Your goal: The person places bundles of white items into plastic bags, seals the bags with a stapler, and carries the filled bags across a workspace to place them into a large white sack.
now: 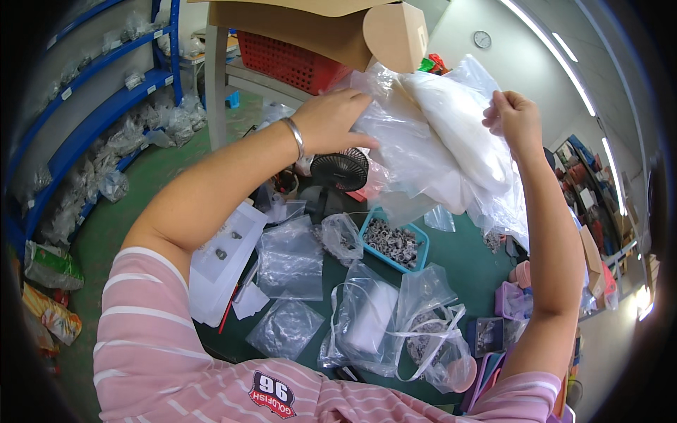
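A large bundle of clear and white plastic bags is raised in front of me, over the far side of the table. My left hand, with a silver bangle at the wrist, is at the bundle's left edge, its thumb and fingers apart. On the other side, my right hand has curled fingers pinched at the bundle's upper right edge. Below the bundle, a blue tray holds many small grey parts. A small black fan stands under my left hand.
Flat clear bags, a bag with a white roll and printed sheets lie on the green table. A cardboard box and red basket sit beyond. Blue shelving stands left; small bins are at right.
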Demonstrator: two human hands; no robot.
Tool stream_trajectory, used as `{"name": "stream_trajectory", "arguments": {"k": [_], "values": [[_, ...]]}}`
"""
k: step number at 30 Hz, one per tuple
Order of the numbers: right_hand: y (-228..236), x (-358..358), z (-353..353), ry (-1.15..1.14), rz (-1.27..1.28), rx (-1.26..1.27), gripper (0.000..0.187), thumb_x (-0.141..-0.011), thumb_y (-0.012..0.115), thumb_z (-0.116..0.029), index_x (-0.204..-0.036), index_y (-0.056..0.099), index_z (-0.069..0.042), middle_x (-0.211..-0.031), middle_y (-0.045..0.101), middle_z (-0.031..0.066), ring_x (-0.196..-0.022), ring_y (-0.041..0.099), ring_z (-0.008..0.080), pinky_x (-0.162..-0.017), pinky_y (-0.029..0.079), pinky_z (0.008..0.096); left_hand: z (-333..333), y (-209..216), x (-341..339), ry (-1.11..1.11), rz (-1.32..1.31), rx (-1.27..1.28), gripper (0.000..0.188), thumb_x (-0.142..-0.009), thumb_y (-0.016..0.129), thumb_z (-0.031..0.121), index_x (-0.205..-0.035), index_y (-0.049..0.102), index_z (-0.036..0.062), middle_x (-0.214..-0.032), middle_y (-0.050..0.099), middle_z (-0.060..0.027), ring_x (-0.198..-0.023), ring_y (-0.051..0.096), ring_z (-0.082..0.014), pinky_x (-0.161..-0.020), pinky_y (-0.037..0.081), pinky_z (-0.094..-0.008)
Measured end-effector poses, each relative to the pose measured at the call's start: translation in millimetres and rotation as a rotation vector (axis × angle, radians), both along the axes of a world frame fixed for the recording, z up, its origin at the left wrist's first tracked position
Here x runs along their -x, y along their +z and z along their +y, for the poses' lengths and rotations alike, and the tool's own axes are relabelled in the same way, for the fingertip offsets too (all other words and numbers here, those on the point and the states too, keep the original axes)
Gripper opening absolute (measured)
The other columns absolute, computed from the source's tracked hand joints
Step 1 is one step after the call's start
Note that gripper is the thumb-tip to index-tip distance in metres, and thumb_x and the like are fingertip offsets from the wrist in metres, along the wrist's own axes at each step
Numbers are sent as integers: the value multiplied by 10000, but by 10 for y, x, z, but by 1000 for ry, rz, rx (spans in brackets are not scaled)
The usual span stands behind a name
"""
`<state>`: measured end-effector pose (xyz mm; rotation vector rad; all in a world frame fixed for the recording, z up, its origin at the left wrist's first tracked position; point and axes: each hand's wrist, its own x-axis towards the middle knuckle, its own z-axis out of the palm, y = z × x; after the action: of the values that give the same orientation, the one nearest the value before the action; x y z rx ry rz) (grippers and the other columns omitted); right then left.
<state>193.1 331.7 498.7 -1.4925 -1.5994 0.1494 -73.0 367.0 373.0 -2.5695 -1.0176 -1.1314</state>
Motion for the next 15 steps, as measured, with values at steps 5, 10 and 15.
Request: {"name": "stream_trajectory", "arguments": {"k": [5, 10, 15], "values": [[148, -74, 22, -41, 257, -28, 213, -889, 486, -175, -858, 564, 21, -718, 601, 88, -621, 604, 167, -528, 469, 264, 157, 105, -134, 53, 172, 4, 322, -750, 622, 330, -861, 566, 33, -886, 570, -148, -835, 557, -331, -703, 454, -417], [52, 88, -34, -9, 220, 32, 214, -886, 492, -179, -852, 573, 17, -719, 610, 88, -622, 610, 156, -549, 490, 275, 304, 31, -142, 36, -45, -32, 178, -761, 611, 177, -815, 563, 14, -777, 567, -145, -749, 562, -333, -683, 451, -418], [-211, 113, -301, 236, -567, -497, 482, -662, 613, 6, -1130, 508, -44, -1086, 546, 152, -1043, 504, 315, -904, 398, 353, -429, -42, -119, -215, -366, -311, 101, -713, 603, 74, -784, 537, 46, -755, 544, -125, -668, 556, -309, -564, 456, -372]]}}
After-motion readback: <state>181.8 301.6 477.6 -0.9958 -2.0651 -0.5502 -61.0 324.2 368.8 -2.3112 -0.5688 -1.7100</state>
